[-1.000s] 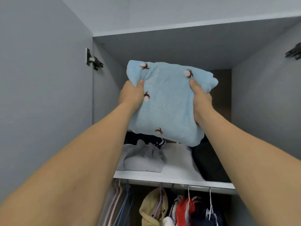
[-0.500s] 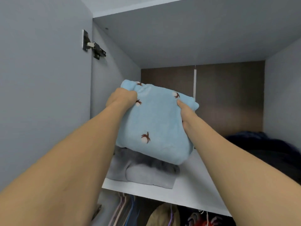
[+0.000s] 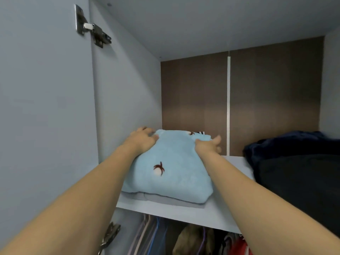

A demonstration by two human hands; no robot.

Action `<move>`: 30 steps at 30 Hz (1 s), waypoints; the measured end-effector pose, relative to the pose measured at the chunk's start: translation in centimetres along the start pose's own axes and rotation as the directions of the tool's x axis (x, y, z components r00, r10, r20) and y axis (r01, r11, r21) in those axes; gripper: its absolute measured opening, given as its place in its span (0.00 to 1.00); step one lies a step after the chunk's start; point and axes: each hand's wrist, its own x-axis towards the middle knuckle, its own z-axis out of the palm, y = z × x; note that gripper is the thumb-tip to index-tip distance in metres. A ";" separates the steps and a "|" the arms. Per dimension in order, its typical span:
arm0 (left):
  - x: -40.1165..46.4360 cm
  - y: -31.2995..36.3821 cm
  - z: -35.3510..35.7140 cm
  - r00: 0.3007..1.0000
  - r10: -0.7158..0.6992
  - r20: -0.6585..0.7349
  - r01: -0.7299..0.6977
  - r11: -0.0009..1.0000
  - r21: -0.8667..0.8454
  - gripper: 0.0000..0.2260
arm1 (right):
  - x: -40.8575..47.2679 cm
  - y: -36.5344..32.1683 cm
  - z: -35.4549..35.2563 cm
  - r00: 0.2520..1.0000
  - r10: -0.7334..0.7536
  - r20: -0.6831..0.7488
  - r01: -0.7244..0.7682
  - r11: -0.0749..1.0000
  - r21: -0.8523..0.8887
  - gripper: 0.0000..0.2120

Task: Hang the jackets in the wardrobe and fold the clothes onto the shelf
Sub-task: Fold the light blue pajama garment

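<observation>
Your left hand (image 3: 142,138) grips the folded blue fleece (image 3: 171,168); right hand (image 3: 208,145) loosening, fingers spread. Square it over the grey garment (image 3: 176,199), frame centre, then release.

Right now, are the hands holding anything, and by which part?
The left hand grips the folded blue garment at its far left edge; the right hand only rests open on its far right edge.
</observation>
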 end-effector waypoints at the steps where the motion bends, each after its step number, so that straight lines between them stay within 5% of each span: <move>1: 0.1 0.3 -0.1 0.998 0.053 0.043 -0.051 0.998 -0.032 0.21 | 0.1 0.0 -0.1 0.986 -0.164 -0.037 0.155 0.972 -0.177 0.36; 3: 0.1 0.7 -0.2 0.990 0.088 0.113 -0.076 0.991 -0.110 0.19 | 0.4 0.1 -0.2 0.895 -0.446 0.028 0.403 0.779 -0.481 0.34; 7: 1.0 0.1 1.0 0.975 0.063 0.215 -0.030 0.988 -0.153 0.21 | 1.1 -0.2 0.3 0.848 -0.482 0.219 0.506 0.616 -0.604 0.24; 13: 2.8 -0.9 4.5 0.954 0.014 0.299 0.068 0.963 -0.261 0.21 | 4.6 2.7 1.6 0.900 -0.266 0.346 0.418 0.753 -0.508 0.14; 23: 3.5 -1.4 5.3 0.949 0.011 0.314 0.071 0.966 -0.248 0.20 | 5.1 3.6 1.1 0.894 -0.231 0.383 0.376 0.853 -0.362 0.12; 27: 3.0 -0.2 3.1 0.932 0.037 0.361 -0.069 0.995 0.076 0.22 | 3.9 2.4 -1.0 0.925 -0.252 0.284 0.338 0.887 -0.314 0.12; 30: 3.0 1.6 0.8 0.968 0.028 0.251 -0.081 0.976 0.203 0.21 | 2.3 0.7 -3.0 0.927 -0.286 0.244 0.352 0.887 -0.298 0.07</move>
